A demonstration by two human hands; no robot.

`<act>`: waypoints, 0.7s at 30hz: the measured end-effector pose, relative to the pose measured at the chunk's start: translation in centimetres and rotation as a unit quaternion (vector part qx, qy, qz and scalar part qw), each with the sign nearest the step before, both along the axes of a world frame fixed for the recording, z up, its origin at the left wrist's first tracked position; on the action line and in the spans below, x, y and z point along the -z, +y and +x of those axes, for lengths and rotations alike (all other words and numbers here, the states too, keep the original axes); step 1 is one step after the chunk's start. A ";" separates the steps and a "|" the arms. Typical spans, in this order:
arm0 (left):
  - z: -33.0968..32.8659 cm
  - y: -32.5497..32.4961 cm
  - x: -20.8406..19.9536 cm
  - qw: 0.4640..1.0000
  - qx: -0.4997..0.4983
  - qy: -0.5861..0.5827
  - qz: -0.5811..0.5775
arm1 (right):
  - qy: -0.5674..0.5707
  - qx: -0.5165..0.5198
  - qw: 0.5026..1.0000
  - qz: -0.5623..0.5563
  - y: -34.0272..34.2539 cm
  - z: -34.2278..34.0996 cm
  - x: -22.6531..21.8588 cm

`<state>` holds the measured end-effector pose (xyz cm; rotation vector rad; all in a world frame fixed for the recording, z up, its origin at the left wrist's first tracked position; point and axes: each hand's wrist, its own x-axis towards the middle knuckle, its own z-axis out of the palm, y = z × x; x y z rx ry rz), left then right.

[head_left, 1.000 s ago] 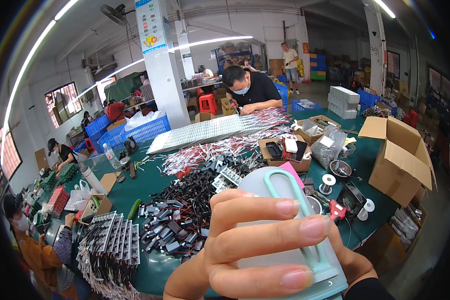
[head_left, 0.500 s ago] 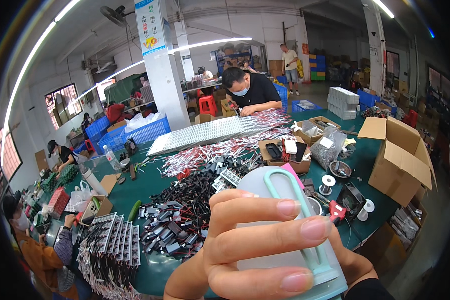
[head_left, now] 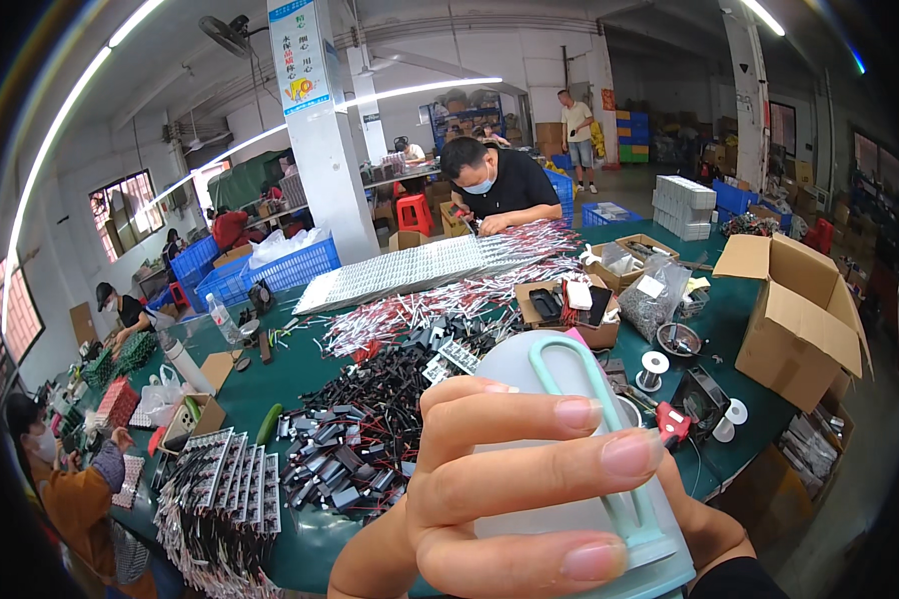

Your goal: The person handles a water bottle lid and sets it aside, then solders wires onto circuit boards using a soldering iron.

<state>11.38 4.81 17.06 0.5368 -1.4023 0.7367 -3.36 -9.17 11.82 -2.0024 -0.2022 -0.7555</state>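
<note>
A large translucent whitish plastic cup (head_left: 509, 364) with a pale teal loop handle (head_left: 570, 374) and teal rim fills the lower middle, close to me. My left hand (head_left: 529, 489) is closed round it, fingers lying across its front. At the cup's right side my right hand (head_left: 704, 524) grips it from behind; most of its fingers are hidden, and a dark sleeve shows at the wrist. Behind the cup, a heap of small black parts with red and black wires (head_left: 370, 429) covers the green table (head_left: 310, 544).
White panels (head_left: 390, 272) and loose white-and-red wires (head_left: 410, 324) lie farther back. A co-worker in black (head_left: 509, 190) works across the table; another in orange-brown (head_left: 80, 509) is at left. An open cardboard box (head_left: 794, 329), solder spools (head_left: 652, 369) and a red tool (head_left: 672, 424) are at right.
The co-worker at left has shifted, pulling a hand back from the small box, and a pale panel shows near them. My hands and the cup stay nearly still.
</note>
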 end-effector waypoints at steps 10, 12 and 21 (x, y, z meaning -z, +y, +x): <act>-0.1 -0.1 -0.3 1.000 -0.003 -0.008 0.000 | -0.004 0.001 1.000 -0.008 0.0 -0.2 -0.2; -0.1 -0.1 -0.4 1.000 -0.003 -0.011 0.001 | -0.004 0.001 1.000 -0.009 0.0 -0.2 -0.3; 0.0 -0.1 -0.8 1.000 0.004 -0.024 -0.002 | -0.008 -0.001 1.000 -0.014 0.0 -0.2 -0.6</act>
